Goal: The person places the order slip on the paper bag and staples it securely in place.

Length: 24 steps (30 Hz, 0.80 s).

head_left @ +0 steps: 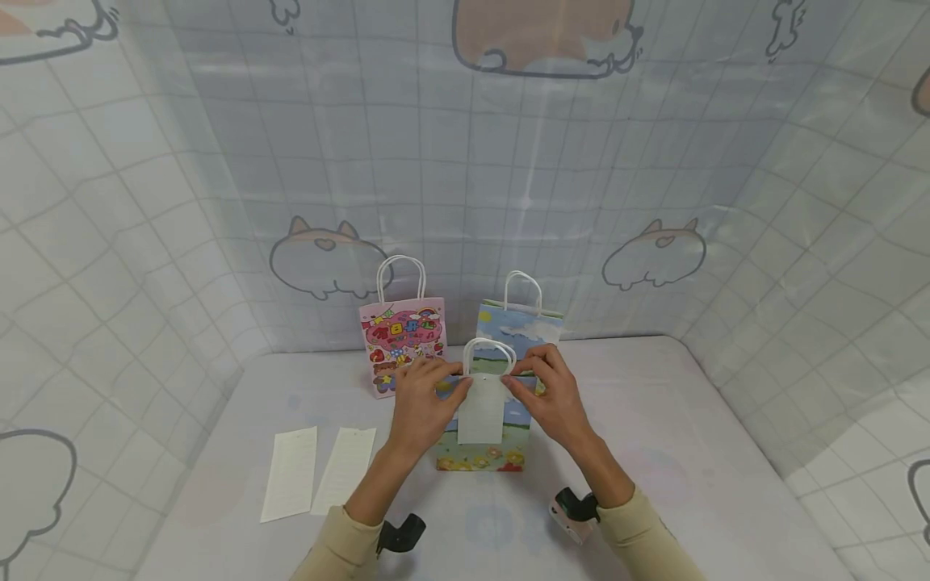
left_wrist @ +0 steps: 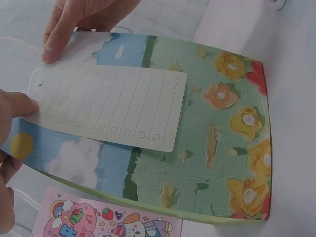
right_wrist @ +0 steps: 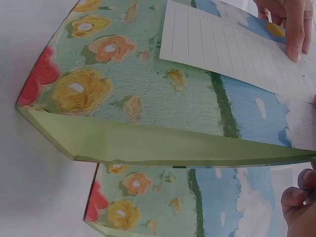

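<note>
A gift bag (head_left: 450, 456) with painted flowers, sky and white handles (head_left: 488, 345) stands upright on the table. Against its front lies a white checklist card (head_left: 480, 415), its top just below the handles; lines and small boxes show in the left wrist view. My left hand (head_left: 423, 407) pinches the bag's top edge at the card's left corner, thumb in front and fingers behind. At the opposite corner my right hand (head_left: 555, 399) pinches the top edge likewise, thumb tip at the card's side. In the right wrist view the green side fold (right_wrist: 148, 143) shows.
Behind stand a pink cartoon gift bag (head_left: 403, 323) and a second flowered gift bag (head_left: 519, 323), near the patterned back curtain (head_left: 465, 177). Two more white checklist cards, one left (head_left: 289, 476) and one right (head_left: 347, 468), lie on the table (head_left: 654, 484). A small pinkish object (head_left: 570, 523) sits by my right wrist.
</note>
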Tool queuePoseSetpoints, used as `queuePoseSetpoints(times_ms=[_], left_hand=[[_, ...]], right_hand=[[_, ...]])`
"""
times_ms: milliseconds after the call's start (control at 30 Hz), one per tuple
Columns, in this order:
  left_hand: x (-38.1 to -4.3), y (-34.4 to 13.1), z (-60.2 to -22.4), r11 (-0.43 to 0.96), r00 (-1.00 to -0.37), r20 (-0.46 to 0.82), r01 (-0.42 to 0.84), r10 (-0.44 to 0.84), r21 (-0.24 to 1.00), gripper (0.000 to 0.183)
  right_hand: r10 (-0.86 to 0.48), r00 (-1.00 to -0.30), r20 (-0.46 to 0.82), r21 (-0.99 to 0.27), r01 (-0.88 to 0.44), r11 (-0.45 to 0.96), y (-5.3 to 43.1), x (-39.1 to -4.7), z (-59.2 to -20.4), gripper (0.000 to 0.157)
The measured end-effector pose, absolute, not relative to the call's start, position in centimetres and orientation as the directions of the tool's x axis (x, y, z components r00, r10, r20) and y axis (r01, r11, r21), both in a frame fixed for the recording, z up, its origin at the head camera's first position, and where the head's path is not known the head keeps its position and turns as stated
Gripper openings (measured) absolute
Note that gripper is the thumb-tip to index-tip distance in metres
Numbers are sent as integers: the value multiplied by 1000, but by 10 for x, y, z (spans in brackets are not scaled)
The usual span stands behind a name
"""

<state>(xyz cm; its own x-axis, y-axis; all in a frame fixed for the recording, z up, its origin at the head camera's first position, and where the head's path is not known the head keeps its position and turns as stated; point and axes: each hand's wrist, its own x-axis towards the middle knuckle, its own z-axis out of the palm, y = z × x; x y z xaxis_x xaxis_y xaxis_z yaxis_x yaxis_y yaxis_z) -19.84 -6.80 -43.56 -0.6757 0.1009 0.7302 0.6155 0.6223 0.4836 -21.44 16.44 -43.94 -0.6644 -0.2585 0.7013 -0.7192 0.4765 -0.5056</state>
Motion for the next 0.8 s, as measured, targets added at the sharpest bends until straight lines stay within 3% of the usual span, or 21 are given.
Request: queuePoseSetpoints(times_ms=[200,467,667,800], left_hand=[[-199,-68,-438,633,-647,756,628,101,453,23],[-199,-69,-438,632,-654,750,622,96,462,24],[-200,-68,-438,628,-660,743,625,109,463,24],[-201,-69,-438,634,-657,745,626,115,454,24]], right_hand=[[-262,-672,693,-516,-716,470,165,-215,-440,13],[-270,-690,672,-527,-701,480,170,-211,-441,18],[-262,-768,585,-544,-610,576,186,-198,-444,38],[-270,-785,558,-522,-585,621,197,-191,-448,51]])
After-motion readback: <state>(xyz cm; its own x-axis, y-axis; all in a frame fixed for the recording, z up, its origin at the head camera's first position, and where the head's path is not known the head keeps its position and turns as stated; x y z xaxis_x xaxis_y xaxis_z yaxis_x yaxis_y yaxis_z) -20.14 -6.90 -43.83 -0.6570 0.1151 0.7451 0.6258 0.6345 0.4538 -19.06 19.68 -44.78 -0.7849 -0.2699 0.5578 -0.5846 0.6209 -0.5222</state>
